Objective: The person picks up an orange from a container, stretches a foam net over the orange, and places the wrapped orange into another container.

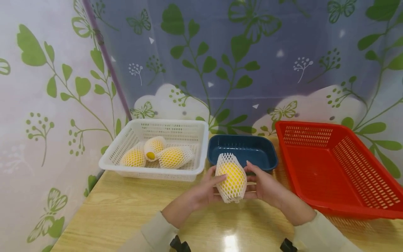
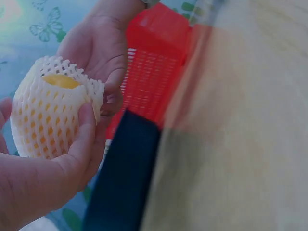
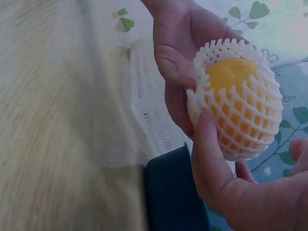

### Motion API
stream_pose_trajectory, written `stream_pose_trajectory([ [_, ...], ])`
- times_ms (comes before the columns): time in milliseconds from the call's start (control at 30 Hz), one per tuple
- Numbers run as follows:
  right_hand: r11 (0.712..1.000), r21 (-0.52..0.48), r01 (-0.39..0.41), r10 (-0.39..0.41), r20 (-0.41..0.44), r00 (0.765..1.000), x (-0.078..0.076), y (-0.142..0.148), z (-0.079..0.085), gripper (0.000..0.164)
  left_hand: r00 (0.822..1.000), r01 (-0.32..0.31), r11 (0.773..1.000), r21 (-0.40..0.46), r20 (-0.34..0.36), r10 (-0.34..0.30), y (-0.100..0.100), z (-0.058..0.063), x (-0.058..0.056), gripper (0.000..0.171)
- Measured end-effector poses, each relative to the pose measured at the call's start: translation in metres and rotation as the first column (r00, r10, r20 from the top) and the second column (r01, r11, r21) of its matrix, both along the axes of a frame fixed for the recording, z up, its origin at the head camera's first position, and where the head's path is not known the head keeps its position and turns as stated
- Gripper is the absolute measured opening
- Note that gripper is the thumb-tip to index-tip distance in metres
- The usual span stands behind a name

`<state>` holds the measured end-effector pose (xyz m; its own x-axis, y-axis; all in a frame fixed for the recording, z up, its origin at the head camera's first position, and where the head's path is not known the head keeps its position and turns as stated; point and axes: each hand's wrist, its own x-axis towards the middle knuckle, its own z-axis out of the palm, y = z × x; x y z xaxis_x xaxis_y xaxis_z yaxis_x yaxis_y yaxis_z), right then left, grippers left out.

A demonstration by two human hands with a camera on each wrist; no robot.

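Note:
A yellow fruit in a white foam net (image 1: 232, 178) is held up between both hands, above the front of the table. My left hand (image 1: 206, 189) grips it from the left, with the thumb over the front of the net and the other fingers mostly hidden behind. My right hand (image 1: 264, 183) supports it from the right with nearly straight fingers (image 3: 207, 139) against the net. Its thumb stands apart from the fruit in the right wrist view. Through the net's open end a patch of yellow skin (image 2: 60, 81) shows.
A white basket (image 1: 151, 170) on the left holds three netted yellow fruits (image 1: 171, 157). Just behind the hands lies a dark blue basin (image 1: 252, 140). To the right stands a large red basket (image 1: 315, 161). All rest on a wooden table (image 1: 126, 210) before a patterned curtain.

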<state>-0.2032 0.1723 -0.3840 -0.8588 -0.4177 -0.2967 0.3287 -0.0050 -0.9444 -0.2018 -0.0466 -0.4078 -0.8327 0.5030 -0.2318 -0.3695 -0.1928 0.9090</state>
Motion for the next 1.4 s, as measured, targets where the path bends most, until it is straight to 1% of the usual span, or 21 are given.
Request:
stream_pose_trajectory([
  [100,0.999,-0.049,0.012,-0.013,-0.020,1.000,-0.001,-0.005,0.008,0.054,0.999,-0.007,1.000,0.005,-0.043,0.008,-0.006,0.010,-0.005,0.063],
  [200,0.995,-0.094,0.013,-0.020,-0.074,0.997,-0.003,-0.013,0.015,0.052,0.997,0.003,1.000,0.007,-0.080,-0.002,-0.016,0.022,-0.011,0.064],
  [267,0.994,-0.105,0.011,-0.023,-0.117,0.993,-0.003,-0.020,0.019,0.050,0.995,-0.005,1.000,0.007,-0.097,0.005,-0.026,0.033,-0.016,0.065],
  [333,0.995,-0.098,0.012,-0.027,-0.154,0.988,-0.004,-0.026,0.021,0.047,0.992,-0.015,1.000,-0.001,-0.129,0.014,-0.038,0.045,-0.023,0.066],
  [433,0.998,-0.059,0.027,-0.039,-0.208,0.977,-0.006,-0.037,0.022,0.041,0.983,-0.059,0.998,-0.010,-0.174,0.056,-0.057,0.065,-0.036,0.066],
  [533,0.998,0.006,0.056,-0.052,-0.288,0.956,-0.010,-0.046,0.022,0.036,0.969,-0.106,0.994,-0.040,-0.227,0.094,-0.074,0.085,-0.051,0.066],
  [633,0.990,0.114,0.085,-0.031,-0.412,0.910,-0.014,-0.054,0.023,0.039,0.949,-0.154,0.981,-0.119,-0.294,0.113,-0.088,0.102,-0.064,0.068],
  [700,0.971,0.209,0.118,0.002,-0.499,0.867,-0.016,-0.059,0.023,0.043,0.933,-0.183,0.963,-0.197,-0.344,0.107,-0.096,0.112,-0.072,0.069],
  [800,0.933,0.321,0.165,0.071,-0.612,0.788,-0.018,-0.068,0.022,0.050,0.914,-0.203,0.927,-0.315,-0.401,0.064,-0.106,0.123,-0.086,0.075],
  [933,0.889,0.406,0.210,0.155,-0.699,0.698,-0.018,-0.080,0.017,0.058,0.892,-0.225,0.871,-0.437,-0.452,0.003,-0.114,0.131,-0.103,0.085],
  [967,0.875,0.430,0.224,0.178,-0.715,0.676,-0.019,-0.083,0.014,0.061,0.884,-0.238,0.849,-0.473,-0.467,-0.012,-0.115,0.132,-0.108,0.087],
  [1000,0.859,0.455,0.236,0.202,-0.724,0.660,-0.019,-0.086,0.012,0.063,0.871,-0.259,0.819,-0.513,-0.491,-0.032,-0.116,0.133,-0.112,0.089],
  [1033,0.846,0.474,0.245,0.221,-0.729,0.648,-0.019,-0.089,0.010,0.065,0.855,-0.281,0.780,-0.559,-0.515,-0.061,-0.117,0.134,-0.115,0.091],
  [1067,0.833,0.491,0.254,0.238,-0.733,0.637,-0.019,-0.092,0.008,0.067,0.837,-0.304,0.734,-0.608,-0.538,-0.099,-0.117,0.134,-0.119,0.093],
  [1100,0.821,0.505,0.266,0.251,-0.737,0.627,-0.018,-0.094,0.006,0.068,0.812,-0.327,0.678,-0.658,-0.563,-0.155,-0.118,0.134,-0.123,0.095],
  [1167,0.804,0.523,0.281,0.268,-0.742,0.615,-0.019,-0.099,0.002,0.071,0.756,-0.378,0.556,-0.740,-0.593,-0.276,-0.119,0.133,-0.132,0.098],
  [1200,0.800,0.527,0.288,0.269,-0.743,0.613,-0.019,-0.101,0.000,0.072,0.726,-0.400,0.501,-0.768,-0.599,-0.338,-0.119,0.132,-0.136,0.098],
  [1267,0.792,0.532,0.299,0.264,-0.740,0.618,-0.020,-0.104,-0.003,0.074,0.678,-0.440,0.382,-0.813,-0.580,-0.452,-0.119,0.130,-0.145,0.098],
  [1300,0.786,0.538,0.305,0.266,-0.739,0.619,-0.020,-0.105,-0.004,0.075,0.663,-0.456,0.327,-0.828,-0.561,-0.496,-0.119,0.130,-0.150,0.097],
  [1333,0.780,0.543,0.311,0.267,-0.738,0.619,-0.020,-0.106,-0.006,0.076,0.657,-0.463,0.281,-0.841,-0.538,-0.528,-0.118,0.129,-0.154,0.098],
  [1400,0.767,0.558,0.317,0.280,-0.736,0.617,-0.022,-0.107,-0.008,0.077,0.657,-0.470,0.188,-0.862,-0.484,-0.578,-0.118,0.127,-0.162,0.098],
])
